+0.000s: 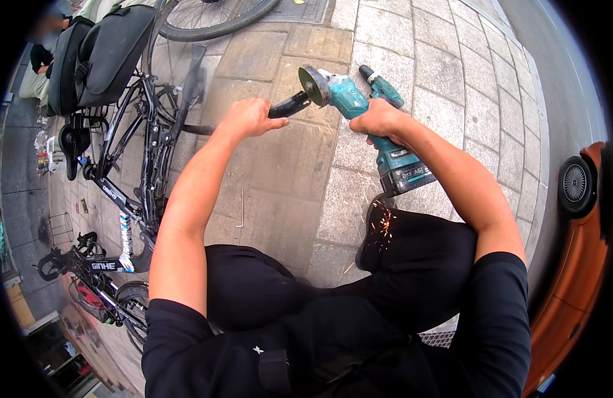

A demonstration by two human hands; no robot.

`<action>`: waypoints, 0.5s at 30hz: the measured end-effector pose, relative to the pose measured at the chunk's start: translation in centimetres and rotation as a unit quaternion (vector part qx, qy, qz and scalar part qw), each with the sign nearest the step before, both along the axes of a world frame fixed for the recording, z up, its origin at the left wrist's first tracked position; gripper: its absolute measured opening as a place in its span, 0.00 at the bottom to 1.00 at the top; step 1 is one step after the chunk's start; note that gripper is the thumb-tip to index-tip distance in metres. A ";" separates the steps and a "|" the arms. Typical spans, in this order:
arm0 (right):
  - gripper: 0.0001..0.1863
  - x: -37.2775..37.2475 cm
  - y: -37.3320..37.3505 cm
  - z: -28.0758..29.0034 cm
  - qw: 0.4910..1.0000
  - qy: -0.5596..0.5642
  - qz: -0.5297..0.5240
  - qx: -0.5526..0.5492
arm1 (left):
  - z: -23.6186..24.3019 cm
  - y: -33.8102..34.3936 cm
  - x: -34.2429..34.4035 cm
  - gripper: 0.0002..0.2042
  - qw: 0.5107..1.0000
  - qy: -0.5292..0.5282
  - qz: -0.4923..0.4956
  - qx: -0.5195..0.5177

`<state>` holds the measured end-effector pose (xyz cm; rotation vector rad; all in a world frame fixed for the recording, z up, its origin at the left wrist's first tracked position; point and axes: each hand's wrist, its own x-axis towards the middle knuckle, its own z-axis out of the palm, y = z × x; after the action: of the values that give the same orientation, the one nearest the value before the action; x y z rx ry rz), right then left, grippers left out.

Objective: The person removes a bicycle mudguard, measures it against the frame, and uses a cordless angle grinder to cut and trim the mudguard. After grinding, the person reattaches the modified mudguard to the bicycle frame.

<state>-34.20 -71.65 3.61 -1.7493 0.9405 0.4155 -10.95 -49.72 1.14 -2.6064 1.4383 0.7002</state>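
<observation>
My left hand [253, 118] grips a black curved tube [290, 105] over the pavement. My right hand [379, 121] is closed around the body of a teal cordless angle grinder [346, 96], whose battery pack [406, 176] hangs below it. The grinder's disc [313, 86] is at the tube's right end; I cannot tell whether they touch. Orange sparks [386, 225] show beside my dark shoe [367, 249], low and right of the tube. A teal cordless drill [386, 93] lies just beyond the grinder. A thin L-shaped hex key [242, 215] lies on the pavement between my forearms.
Bicycles with black frames [107, 189] and dark bags [111, 53] crowd the left side. A wheel [213, 30] lies at the top. Another person [38, 69] is at the far upper left. An orange car [565, 292] stands on the road at the right, beyond the paving [446, 99].
</observation>
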 end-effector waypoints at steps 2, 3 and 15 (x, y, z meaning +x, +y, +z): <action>0.16 0.0 0.0 -0.2 1.000 0.002 0.002 0.002 | 0.1 0.0 0.0 0.37 1.000 0.005 0.003 0.005; 0.17 0.0 -0.1 -0.2 1.000 0.002 0.002 0.004 | 0.2 -0.1 0.0 0.37 1.000 0.010 0.004 0.008; 0.16 0.0 0.0 0.2 1.000 0.013 0.015 -0.013 | 0.1 -0.1 0.0 0.37 1.000 0.001 0.002 -0.002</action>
<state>-34.17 -71.69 3.79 -1.7865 0.9429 0.4495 -10.90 -49.81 1.21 -2.6135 1.4369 0.7021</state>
